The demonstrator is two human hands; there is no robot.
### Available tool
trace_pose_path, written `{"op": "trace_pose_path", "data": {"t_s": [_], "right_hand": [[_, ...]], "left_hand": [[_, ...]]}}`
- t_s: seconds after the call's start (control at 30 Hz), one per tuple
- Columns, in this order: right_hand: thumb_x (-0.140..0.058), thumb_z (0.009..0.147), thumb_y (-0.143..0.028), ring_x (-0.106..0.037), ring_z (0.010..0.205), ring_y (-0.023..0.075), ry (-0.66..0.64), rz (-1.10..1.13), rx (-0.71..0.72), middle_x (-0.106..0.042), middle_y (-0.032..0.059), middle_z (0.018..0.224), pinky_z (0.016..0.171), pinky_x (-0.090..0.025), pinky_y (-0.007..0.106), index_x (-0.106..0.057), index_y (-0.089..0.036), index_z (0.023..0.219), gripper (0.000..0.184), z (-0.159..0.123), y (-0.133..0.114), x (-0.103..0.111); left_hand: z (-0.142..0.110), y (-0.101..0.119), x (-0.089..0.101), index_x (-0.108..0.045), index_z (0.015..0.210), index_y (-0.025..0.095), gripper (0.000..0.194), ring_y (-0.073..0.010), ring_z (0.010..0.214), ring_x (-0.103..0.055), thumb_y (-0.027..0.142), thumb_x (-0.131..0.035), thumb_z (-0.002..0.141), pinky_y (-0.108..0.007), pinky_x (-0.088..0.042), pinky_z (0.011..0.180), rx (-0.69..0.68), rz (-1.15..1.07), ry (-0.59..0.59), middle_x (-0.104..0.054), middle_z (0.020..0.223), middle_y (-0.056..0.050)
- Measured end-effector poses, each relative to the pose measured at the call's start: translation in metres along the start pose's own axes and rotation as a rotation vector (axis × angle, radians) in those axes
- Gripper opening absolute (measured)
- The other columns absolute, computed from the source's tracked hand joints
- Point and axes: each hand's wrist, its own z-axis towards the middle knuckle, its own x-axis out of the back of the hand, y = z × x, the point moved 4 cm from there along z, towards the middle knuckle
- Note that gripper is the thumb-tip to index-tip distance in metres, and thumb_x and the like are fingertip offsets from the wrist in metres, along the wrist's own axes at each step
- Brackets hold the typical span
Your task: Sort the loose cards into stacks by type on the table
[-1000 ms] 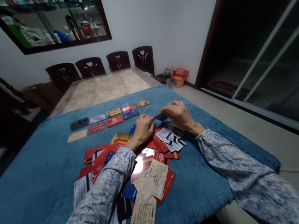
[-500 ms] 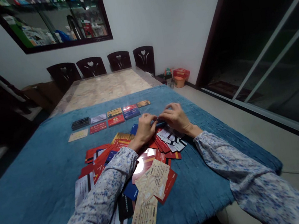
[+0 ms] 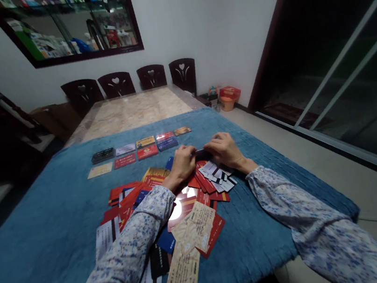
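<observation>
My left hand (image 3: 183,163) and my right hand (image 3: 225,149) meet over the far side of a loose heap of plastic cards. Between their fingertips they pinch a dark card (image 3: 200,150), seen nearly edge-on. Below my right hand lie white cards with black stripes (image 3: 217,175) and fanned red cards (image 3: 204,179). Cream cards with printed text (image 3: 184,273) lie nearest me, over a red one. Beyond the hands stand two rows of sorted cards, among them a black stack (image 3: 103,155), a red stack (image 3: 147,152), a blue stack (image 3: 167,143) and a gold card (image 3: 182,130).
A blue cloth (image 3: 44,220) covers the near part of the marble table (image 3: 133,105). Dark chairs (image 3: 116,84) line its far end, below a glass cabinet (image 3: 82,25). An orange bucket (image 3: 227,103) stands on the floor at right.
My fingertips have drawn slightly apart, and the dark card's edge now shows between them. The whole view has shifted a little. The sorted rows look the same.
</observation>
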Motion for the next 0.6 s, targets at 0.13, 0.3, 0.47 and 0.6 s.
{"op": "trace_pose_path", "data": {"t_s": [0.13, 0.3, 0.47, 0.6], "right_hand": [[-0.055, 0.099, -0.02, -0.057, 0.096, 0.0269, -0.011, 0.023, -0.052, -0.077, 0.0085, 0.091, 0.09, -0.039, 0.043, -0.078, -0.023, 0.106, 0.024, -0.004, 0.007, 0.003], [-0.054, 0.094, -0.016, -0.061, 0.096, 0.0288, -0.009, 0.087, -0.143, -0.077, 0.0105, 0.099, 0.087, -0.045, 0.043, -0.075, -0.022, 0.114, 0.029, -0.008, 0.014, 0.003], [-0.056, 0.091, -0.015, -0.064, 0.092, 0.0286, -0.045, 0.095, -0.184, -0.076, 0.0118, 0.099, 0.083, -0.048, 0.04, -0.071, -0.02, 0.114, 0.028, -0.012, 0.018, -0.004], [-0.057, 0.09, -0.016, -0.066, 0.085, 0.0266, -0.08, 0.074, -0.258, -0.075, 0.0105, 0.095, 0.078, -0.048, 0.036, -0.067, -0.02, 0.116, 0.028, -0.015, 0.022, -0.011]], "left_hand": [[0.0, -0.003, 0.0, -0.071, 0.099, 0.019, 0.019, -0.023, 0.097, -0.063, 0.01, -0.056, 0.092, -0.037, -0.051, 0.092, 0.011, -0.006, -0.004, -0.065, 0.096, -0.007], [0.0, -0.006, 0.0, -0.068, 0.101, 0.02, 0.022, -0.022, 0.095, -0.063, 0.007, -0.055, 0.09, -0.037, -0.051, 0.091, 0.01, -0.022, 0.013, -0.064, 0.094, -0.006], [-0.001, -0.004, 0.0, -0.063, 0.108, 0.02, 0.029, -0.0228, 0.096, -0.063, 0.003, -0.053, 0.087, -0.036, -0.051, 0.091, 0.019, -0.033, 0.02, -0.066, 0.097, -0.007], [-0.001, -0.003, 0.0, -0.061, 0.108, 0.02, 0.029, -0.0234, 0.095, -0.064, 0.002, -0.052, 0.087, -0.037, -0.052, 0.09, 0.023, -0.03, 0.016, -0.066, 0.097, -0.007]]}}
